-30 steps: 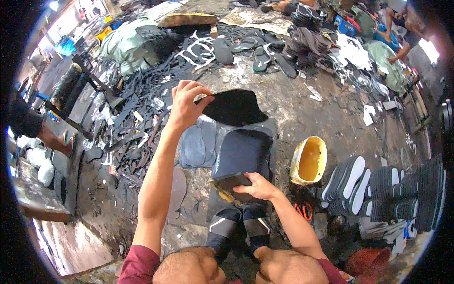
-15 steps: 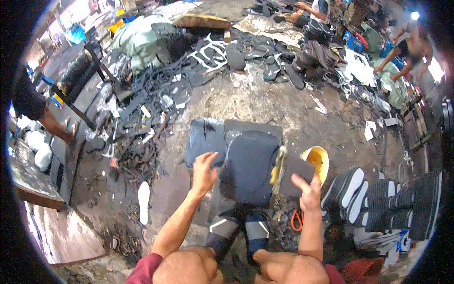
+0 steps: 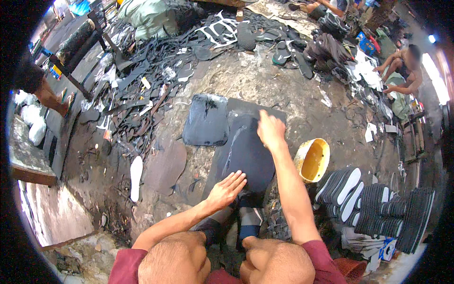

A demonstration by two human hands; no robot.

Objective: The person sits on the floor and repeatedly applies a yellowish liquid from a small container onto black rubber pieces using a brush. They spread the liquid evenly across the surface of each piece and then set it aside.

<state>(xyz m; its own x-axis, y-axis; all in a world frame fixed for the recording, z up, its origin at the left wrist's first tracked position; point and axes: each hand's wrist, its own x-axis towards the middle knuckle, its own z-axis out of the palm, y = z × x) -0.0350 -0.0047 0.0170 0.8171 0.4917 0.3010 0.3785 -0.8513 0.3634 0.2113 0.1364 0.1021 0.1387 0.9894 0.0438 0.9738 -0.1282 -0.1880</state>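
Worn, dirty floor [image 3: 265,80] spreads around the seated person, and from where I stand it looks strewn with dark offcuts, the thickest heap of scraps [image 3: 142,90] lying beyond and to the left of both hands. Straight ahead of the person's knees lies a smooth black sheet [image 3: 250,158] with rounded corners, and both hands are at it. Its place is right under the left grip [image 3: 228,190], which is spread flat on its near left part, fingers together and straight, grasping nothing. At the far end of the same sheet, the right grip [image 3: 271,128] is curled with the knuckles up; it is blurred, and I cannot tell whether anything is pinched in it. Below the black sheet, a larger grey board [image 3: 241,107] shows past the right grip's fingers. Left of the right grip, beside that board, sits a dark squarish panel [image 3: 206,120] with a whitish, scuffed edge. A yellow tub [image 3: 300,163] stands just right of the right grip's forearm, and past it are stacked black soles [image 3: 378,208]. Well left of the left grip lies a single white sole [image 3: 136,179], with a brown sheet [image 3: 165,165] between. Far off to the upper right of the right grip, a co-worker [image 3: 406,75] crouches.
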